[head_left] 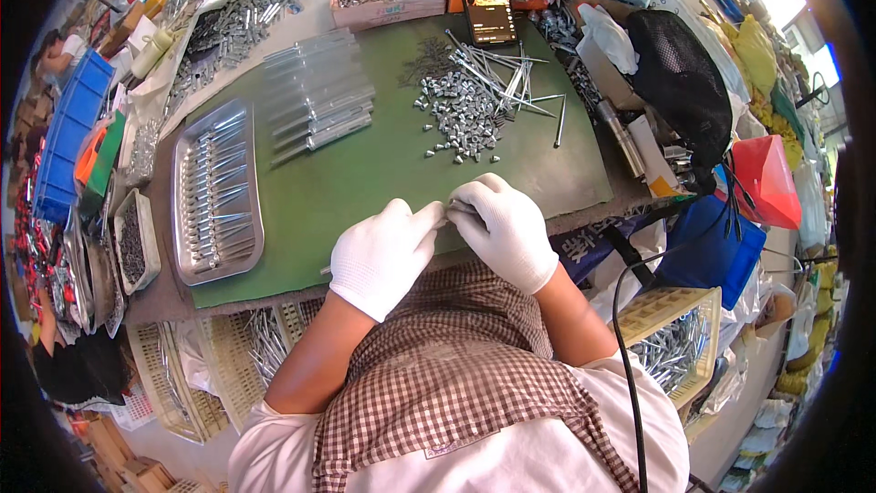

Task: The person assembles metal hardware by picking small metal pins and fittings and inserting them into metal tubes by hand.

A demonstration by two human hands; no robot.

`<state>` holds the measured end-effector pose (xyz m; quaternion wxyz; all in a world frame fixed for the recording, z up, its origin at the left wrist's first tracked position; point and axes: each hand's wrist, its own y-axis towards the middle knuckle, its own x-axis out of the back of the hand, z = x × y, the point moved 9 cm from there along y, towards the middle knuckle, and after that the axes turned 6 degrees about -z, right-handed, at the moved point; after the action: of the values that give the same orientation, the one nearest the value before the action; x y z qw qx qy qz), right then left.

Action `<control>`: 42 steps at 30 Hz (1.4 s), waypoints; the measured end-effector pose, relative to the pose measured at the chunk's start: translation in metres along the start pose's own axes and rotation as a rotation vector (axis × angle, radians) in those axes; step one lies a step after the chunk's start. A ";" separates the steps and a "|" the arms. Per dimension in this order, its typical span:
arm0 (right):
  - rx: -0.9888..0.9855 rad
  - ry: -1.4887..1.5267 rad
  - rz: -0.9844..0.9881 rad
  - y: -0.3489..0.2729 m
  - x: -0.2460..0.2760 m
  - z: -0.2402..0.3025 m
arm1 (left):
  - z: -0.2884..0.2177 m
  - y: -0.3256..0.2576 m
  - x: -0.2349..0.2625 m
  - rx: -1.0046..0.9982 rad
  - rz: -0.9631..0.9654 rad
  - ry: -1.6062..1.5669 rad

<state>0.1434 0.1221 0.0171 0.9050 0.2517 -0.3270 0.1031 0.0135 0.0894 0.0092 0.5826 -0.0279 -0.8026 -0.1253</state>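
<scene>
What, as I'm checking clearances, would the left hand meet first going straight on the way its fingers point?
Most likely the gloved right hand, which lies just ahead of the left hand; whether they touch is unclear.

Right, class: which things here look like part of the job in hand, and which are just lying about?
Likely in the job:
metal rod in the left hand
pile of small metal pieces
long thin pins
loaded metal tray

Probably just lying about:
phone
black mesh bag
blue bin at right
</scene>
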 end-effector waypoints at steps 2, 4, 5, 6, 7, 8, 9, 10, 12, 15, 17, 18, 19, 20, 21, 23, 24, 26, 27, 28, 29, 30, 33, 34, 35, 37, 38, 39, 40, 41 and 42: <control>-0.038 -0.024 -0.003 -0.001 -0.001 -0.003 | 0.000 0.000 -0.001 0.000 0.008 0.003; -0.001 0.007 -0.033 -0.003 -0.002 -0.002 | 0.000 0.001 -0.001 -0.005 0.014 0.019; -0.006 0.007 -0.031 -0.004 -0.002 0.000 | 0.001 0.001 -0.002 -0.005 0.019 0.016; -0.018 -0.025 -0.037 -0.005 -0.001 0.001 | 0.000 0.001 0.000 -0.034 -0.018 0.002; -0.027 -0.055 -0.043 -0.005 -0.001 0.002 | -0.001 0.001 0.002 -0.061 -0.057 -0.010; -0.028 -0.055 -0.041 -0.005 -0.001 0.002 | -0.001 0.001 0.002 -0.060 -0.056 -0.010; -0.035 -0.054 -0.039 -0.006 -0.002 0.002 | -0.001 0.000 0.002 -0.057 -0.058 -0.014; -0.042 -0.054 -0.040 -0.007 -0.002 0.002 | -0.001 0.000 0.002 -0.055 -0.061 -0.017; -0.037 -0.072 -0.047 -0.007 -0.004 0.001 | 0.001 0.002 0.001 -0.018 -0.008 -0.033; -0.024 -0.105 -0.066 -0.007 -0.003 0.008 | 0.003 0.001 -0.002 0.021 0.029 -0.051; -0.013 -0.121 -0.079 -0.008 -0.002 0.010 | 0.003 0.001 0.000 0.021 0.012 -0.054; -0.018 -0.133 -0.074 -0.008 -0.003 0.009 | 0.003 0.001 0.000 0.020 0.011 -0.055; -0.023 -0.145 -0.069 -0.008 -0.004 0.008 | 0.003 0.001 0.001 0.019 0.011 -0.057; -0.022 -0.145 -0.069 -0.008 -0.004 0.008 | 0.002 0.002 0.002 0.020 0.010 -0.057; -0.048 -0.116 -0.080 -0.008 -0.002 0.006 | 0.002 0.002 0.001 0.030 0.029 -0.059; -0.074 -0.088 -0.089 -0.009 0.001 0.003 | 0.002 0.002 0.000 0.041 0.048 -0.062; -0.097 -0.019 -0.078 -0.009 0.000 -0.001 | 0.002 0.002 0.000 0.037 0.043 -0.061; -0.119 0.052 -0.065 -0.009 -0.002 -0.003 | 0.002 0.002 0.000 0.035 0.037 -0.060; -0.101 -0.003 -0.069 -0.009 -0.001 -0.003 | 0.002 0.002 0.000 0.040 0.044 -0.055; -0.084 -0.058 -0.074 -0.009 0.000 -0.002 | 0.002 0.002 0.000 0.043 0.050 -0.051; -0.083 -0.058 -0.074 -0.008 0.000 -0.002 | 0.003 0.002 0.000 0.043 0.049 -0.051; -0.102 -0.014 -0.070 -0.008 0.000 -0.003 | 0.003 0.002 0.000 0.037 0.045 -0.053; -0.097 -0.047 -0.064 -0.009 -0.003 -0.003 | 0.002 0.002 0.000 0.029 0.034 -0.057; -0.070 -0.122 -0.061 -0.010 -0.005 -0.002 | 0.002 0.002 0.000 0.030 0.027 -0.059; -0.070 -0.121 -0.059 -0.009 -0.003 -0.001 | 0.003 0.002 0.000 0.032 0.028 -0.059; -0.063 -0.137 -0.013 -0.007 0.000 0.002 | 0.002 0.002 0.000 0.016 0.008 -0.066; -0.062 -0.136 -0.013 -0.006 0.004 0.002 | 0.002 0.002 0.000 0.016 0.007 -0.066; -0.065 -0.112 -0.054 -0.002 0.012 0.000 | 0.002 0.002 0.000 0.010 0.001 -0.048; -0.066 -0.084 -0.092 0.001 0.019 -0.004 | 0.002 0.001 0.000 0.008 -0.005 -0.029; -0.054 -0.145 -0.164 0.006 0.028 -0.013 | 0.001 0.001 0.000 0.008 -0.004 -0.030; -0.075 -0.196 -0.234 0.011 0.037 -0.023 | 0.002 0.001 -0.001 0.022 0.007 -0.027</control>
<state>0.1804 0.1441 0.0295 0.8834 0.2627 -0.3861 -0.0403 0.0119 0.0915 0.0076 0.5725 -0.0262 -0.8115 -0.1141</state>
